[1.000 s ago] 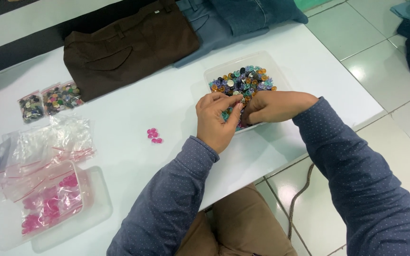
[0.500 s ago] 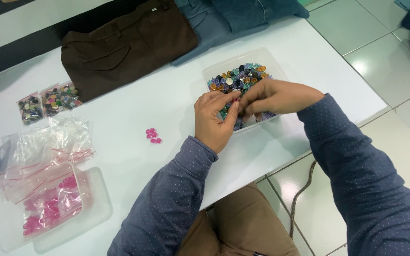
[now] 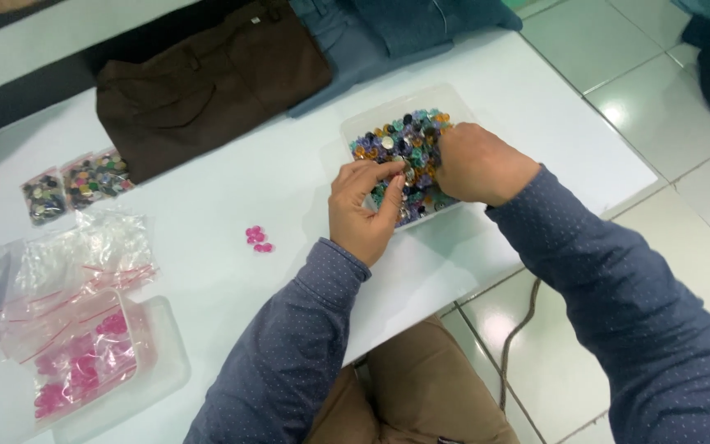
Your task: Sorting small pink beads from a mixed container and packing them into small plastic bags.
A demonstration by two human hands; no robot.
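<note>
On the white surface (image 3: 207,205), both hands work in a clear tub of mixed-colour beads (image 3: 400,140).

From the left: a clear tray (image 3: 158,362) of bagged pink beads (image 3: 76,378); 2 loose pink beads (image 3: 258,239); the left hand (image 3: 363,210), its grip pinched on a bead over the tub; the right hand (image 3: 478,164), fingers dug into the pile, grip unclear; the tub sits near the surface's edge, so I judge a nudge could spill beads.

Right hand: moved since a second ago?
Yes. The right hand has shifted from the clear tray's near edge up over the mixed beads, toward its far side.
</note>
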